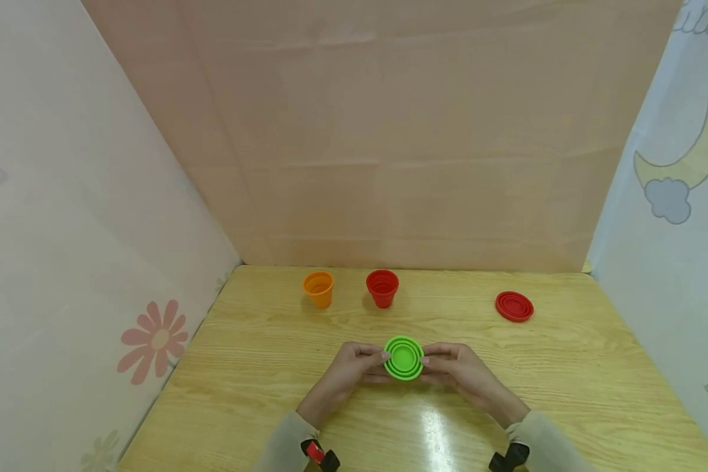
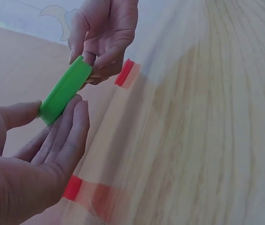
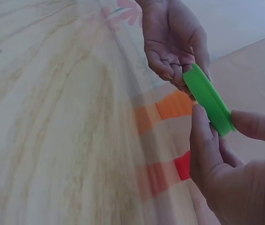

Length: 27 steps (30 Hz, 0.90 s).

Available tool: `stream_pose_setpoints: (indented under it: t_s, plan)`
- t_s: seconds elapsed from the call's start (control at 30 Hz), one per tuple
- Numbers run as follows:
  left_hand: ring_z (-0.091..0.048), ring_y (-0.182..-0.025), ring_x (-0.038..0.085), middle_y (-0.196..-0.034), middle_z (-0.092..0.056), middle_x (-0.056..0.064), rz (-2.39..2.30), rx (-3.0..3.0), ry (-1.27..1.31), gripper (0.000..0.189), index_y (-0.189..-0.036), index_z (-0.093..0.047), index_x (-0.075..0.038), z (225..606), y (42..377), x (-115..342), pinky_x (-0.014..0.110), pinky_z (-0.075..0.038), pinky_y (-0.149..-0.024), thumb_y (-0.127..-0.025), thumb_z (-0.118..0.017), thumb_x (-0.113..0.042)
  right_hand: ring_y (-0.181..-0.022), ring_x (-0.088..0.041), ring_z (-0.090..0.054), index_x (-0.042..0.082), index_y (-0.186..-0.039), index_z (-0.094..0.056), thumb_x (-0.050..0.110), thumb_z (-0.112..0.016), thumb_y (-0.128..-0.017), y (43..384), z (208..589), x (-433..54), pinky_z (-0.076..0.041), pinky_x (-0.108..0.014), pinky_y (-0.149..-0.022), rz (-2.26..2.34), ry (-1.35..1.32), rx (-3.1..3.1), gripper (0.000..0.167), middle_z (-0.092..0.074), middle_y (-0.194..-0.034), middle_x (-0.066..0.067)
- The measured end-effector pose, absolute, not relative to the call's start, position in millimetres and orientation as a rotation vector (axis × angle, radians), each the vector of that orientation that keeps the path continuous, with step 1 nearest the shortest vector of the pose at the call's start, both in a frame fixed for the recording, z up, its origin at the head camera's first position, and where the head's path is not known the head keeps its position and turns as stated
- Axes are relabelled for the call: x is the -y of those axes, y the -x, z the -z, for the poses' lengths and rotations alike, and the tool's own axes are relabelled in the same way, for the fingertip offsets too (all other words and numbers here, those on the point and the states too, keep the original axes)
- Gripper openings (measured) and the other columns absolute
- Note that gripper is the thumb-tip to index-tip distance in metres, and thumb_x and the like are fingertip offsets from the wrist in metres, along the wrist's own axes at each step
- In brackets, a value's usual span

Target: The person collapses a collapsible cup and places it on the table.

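Between the two hands, a green collapsible cup (image 1: 404,358) is held above the table with its round ringed face towards the head camera. It is folded flat, and the left wrist view shows the thin disc (image 2: 64,90) edge-on. My left hand (image 1: 356,364) pinches its left rim, thumb in front and fingers behind. On the opposite rim, my right hand (image 1: 457,368) pinches it in the same way. In the right wrist view both hands meet the green disc (image 3: 209,101) from opposite sides.
Towards the back of the wooden table (image 1: 242,367) stand an expanded orange cup (image 1: 319,290) and an expanded red cup (image 1: 382,288). A flattened red cup (image 1: 514,306) lies at the back right. Behind them rises a beige wall (image 1: 389,131), with patterned sheets at both sides.
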<state>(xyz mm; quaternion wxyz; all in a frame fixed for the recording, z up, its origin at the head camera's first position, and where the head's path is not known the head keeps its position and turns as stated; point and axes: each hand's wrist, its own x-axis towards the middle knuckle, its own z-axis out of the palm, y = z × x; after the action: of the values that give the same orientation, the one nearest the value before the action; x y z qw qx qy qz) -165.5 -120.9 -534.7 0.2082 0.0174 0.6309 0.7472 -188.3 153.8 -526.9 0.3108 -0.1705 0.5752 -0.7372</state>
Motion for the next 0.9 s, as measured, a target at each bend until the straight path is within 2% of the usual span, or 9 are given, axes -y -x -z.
stream_pose_setpoints:
  t_s: [0.13,0.33,0.67,0.9]
  plan:
    - [-0.081,-0.094,0.025,-0.112,-0.08,0.017,-2.055,-1.752,-0.026,0.03,-0.12,-0.075,0.005,534,167,122,0.043,-0.066,-0.089,-0.1,-0.072,-0.018,-0.109,-0.016,-0.076,-0.022,-0.137,-0.052,0.005,-0.061,-0.105,189,532,-151,-0.063,-0.037,-0.098,1.978,0.44,-1.504,0.043,-0.076,-0.118,-0.003]
    - [-0.08,-0.094,0.023,-0.111,-0.08,0.016,-2.038,-1.751,0.009,0.03,-0.121,-0.074,0.007,530,171,123,0.044,-0.066,-0.089,-0.101,-0.07,-0.016,-0.107,-0.017,-0.076,-0.021,-0.132,-0.058,0.003,-0.062,-0.103,188,530,-150,-0.063,-0.036,-0.096,2.018,0.373,-1.502,0.038,-0.076,-0.118,-0.003]
    - [-0.079,-0.098,0.02,-0.12,-0.078,0.014,-2.066,-1.689,0.031,0.034,-0.127,-0.072,0.004,528,179,125,0.042,-0.065,-0.091,-0.101,-0.072,-0.017,-0.11,-0.017,-0.075,-0.021,-0.134,-0.057,0.004,-0.06,-0.105,187,526,-156,-0.062,-0.04,-0.099,2.003,0.377,-1.481,0.039,-0.076,-0.122,-0.007]
    - [-0.078,-0.098,0.021,-0.12,-0.077,0.019,-2.051,-1.667,0.023,0.033,-0.127,-0.069,0.011,532,179,124,0.044,-0.064,-0.094,-0.101,-0.069,-0.009,-0.112,-0.018,-0.075,-0.021,-0.135,-0.057,0.007,-0.061,-0.105,187,530,-160,-0.061,-0.041,-0.102,1.982,0.352,-1.482,0.041,-0.074,-0.127,-0.009]
